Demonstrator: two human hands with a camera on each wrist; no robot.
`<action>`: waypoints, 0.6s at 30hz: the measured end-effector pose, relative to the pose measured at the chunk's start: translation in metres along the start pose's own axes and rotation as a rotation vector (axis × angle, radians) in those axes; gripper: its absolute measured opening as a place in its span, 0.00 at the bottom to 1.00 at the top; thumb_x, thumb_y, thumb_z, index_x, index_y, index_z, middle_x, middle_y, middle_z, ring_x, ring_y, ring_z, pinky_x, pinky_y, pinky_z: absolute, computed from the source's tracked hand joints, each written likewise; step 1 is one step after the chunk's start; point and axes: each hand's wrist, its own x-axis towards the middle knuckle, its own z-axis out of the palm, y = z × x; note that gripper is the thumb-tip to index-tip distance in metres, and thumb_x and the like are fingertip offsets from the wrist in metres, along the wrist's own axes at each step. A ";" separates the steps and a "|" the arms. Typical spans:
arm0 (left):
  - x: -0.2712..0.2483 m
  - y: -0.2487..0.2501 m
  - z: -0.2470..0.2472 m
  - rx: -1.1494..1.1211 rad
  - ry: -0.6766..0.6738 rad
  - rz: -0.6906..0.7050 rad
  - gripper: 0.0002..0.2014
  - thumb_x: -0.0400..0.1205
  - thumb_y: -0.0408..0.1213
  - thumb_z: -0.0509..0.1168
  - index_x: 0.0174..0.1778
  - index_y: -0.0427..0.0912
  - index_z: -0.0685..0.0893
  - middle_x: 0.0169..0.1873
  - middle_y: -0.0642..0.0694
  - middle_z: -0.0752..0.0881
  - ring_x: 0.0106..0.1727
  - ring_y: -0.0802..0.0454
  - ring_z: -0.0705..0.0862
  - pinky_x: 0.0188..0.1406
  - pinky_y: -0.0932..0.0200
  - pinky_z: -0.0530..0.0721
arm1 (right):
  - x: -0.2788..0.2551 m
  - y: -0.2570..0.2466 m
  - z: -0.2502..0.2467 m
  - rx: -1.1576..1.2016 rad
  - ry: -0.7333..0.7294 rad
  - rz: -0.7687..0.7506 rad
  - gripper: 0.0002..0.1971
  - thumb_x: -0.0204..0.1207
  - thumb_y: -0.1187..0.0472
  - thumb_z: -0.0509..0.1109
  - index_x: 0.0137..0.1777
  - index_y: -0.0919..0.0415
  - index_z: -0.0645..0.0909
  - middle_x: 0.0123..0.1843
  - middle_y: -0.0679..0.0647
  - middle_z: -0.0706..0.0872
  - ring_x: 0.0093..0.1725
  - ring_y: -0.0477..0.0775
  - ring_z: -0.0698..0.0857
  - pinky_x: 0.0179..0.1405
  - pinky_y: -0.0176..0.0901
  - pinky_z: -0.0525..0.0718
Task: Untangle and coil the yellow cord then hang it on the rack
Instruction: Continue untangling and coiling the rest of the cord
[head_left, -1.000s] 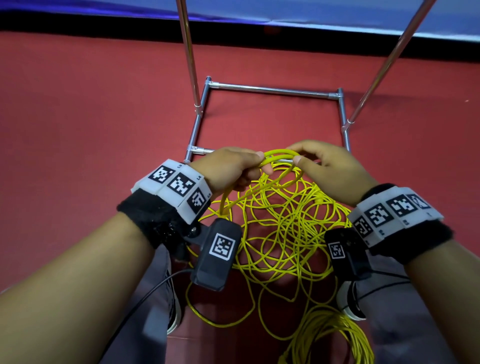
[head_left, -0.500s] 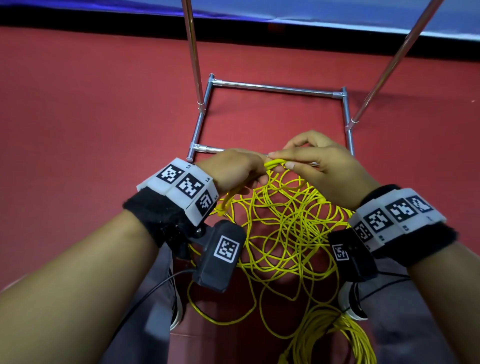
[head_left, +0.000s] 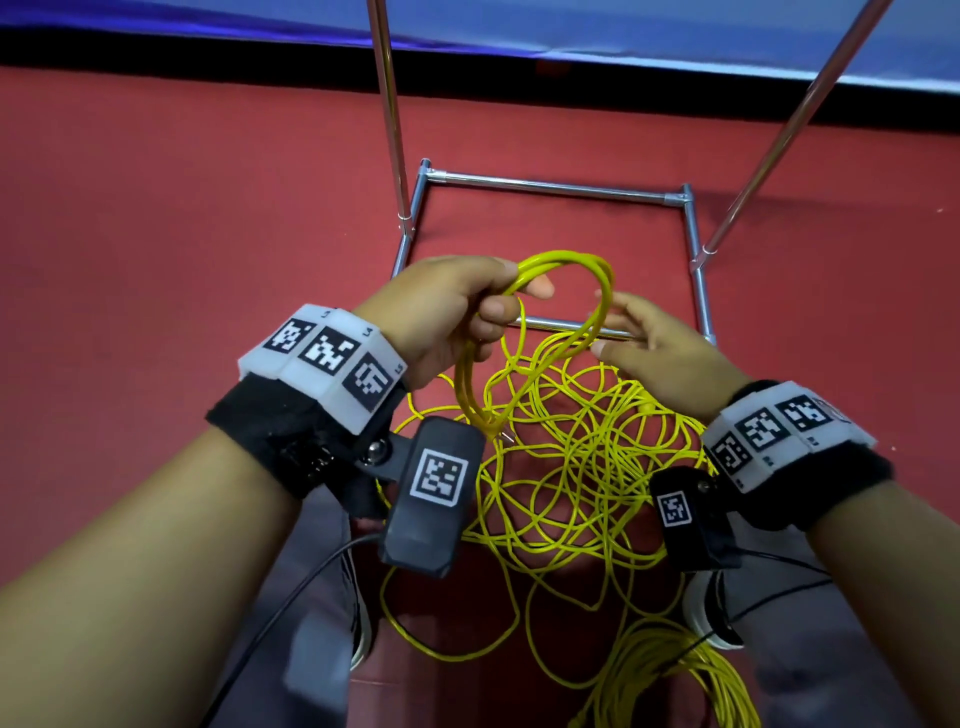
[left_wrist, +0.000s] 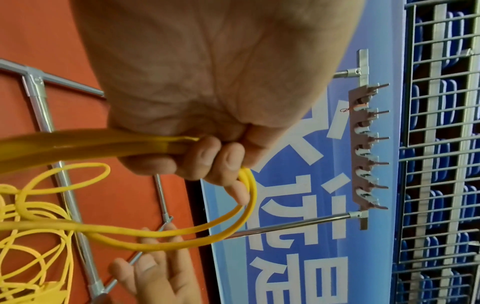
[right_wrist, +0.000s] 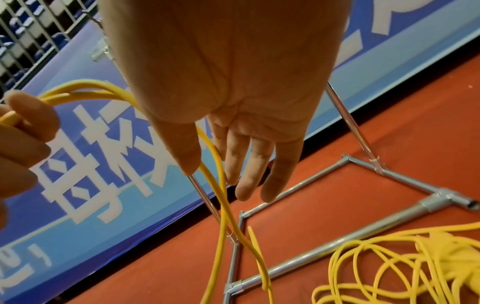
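The yellow cord lies as a loose tangle on the red floor between my arms. My left hand grips a few gathered loops of it, which arch up and to the right. My right hand is beside that arch with its fingers straight, and the strands run between thumb and fingers without being held. The metal rack's base frame sits just beyond my hands. Its brown hook bar shows in the left wrist view.
Two slanted rack uprights rise from the base toward a blue banner at the floor's far edge. A denser bundle of cord lies at the lower right near my shoes. A wire fence stands behind the banner.
Both hands were pinching the cord close together. Now my left hand has lifted the loops, and my right hand has let go, opened and drifted right.
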 end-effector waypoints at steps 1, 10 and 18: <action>-0.001 0.001 -0.001 -0.011 -0.015 0.000 0.17 0.87 0.36 0.48 0.43 0.41 0.83 0.21 0.55 0.64 0.24 0.59 0.59 0.31 0.61 0.63 | 0.002 0.002 0.003 0.045 -0.022 0.023 0.21 0.79 0.68 0.66 0.70 0.55 0.70 0.62 0.49 0.81 0.45 0.43 0.81 0.45 0.35 0.79; -0.006 0.003 -0.008 -0.093 0.022 0.059 0.16 0.87 0.37 0.48 0.41 0.43 0.81 0.21 0.55 0.63 0.22 0.60 0.59 0.29 0.62 0.62 | 0.001 0.011 0.018 -0.209 -0.145 0.133 0.07 0.81 0.59 0.64 0.49 0.55 0.84 0.35 0.45 0.79 0.37 0.47 0.76 0.41 0.41 0.75; -0.003 0.002 -0.008 -0.112 0.069 0.096 0.16 0.87 0.37 0.49 0.42 0.42 0.81 0.20 0.55 0.64 0.21 0.60 0.60 0.29 0.62 0.62 | -0.009 0.003 0.024 -0.072 -0.318 0.131 0.16 0.82 0.72 0.59 0.57 0.50 0.79 0.52 0.40 0.82 0.43 0.30 0.79 0.42 0.26 0.77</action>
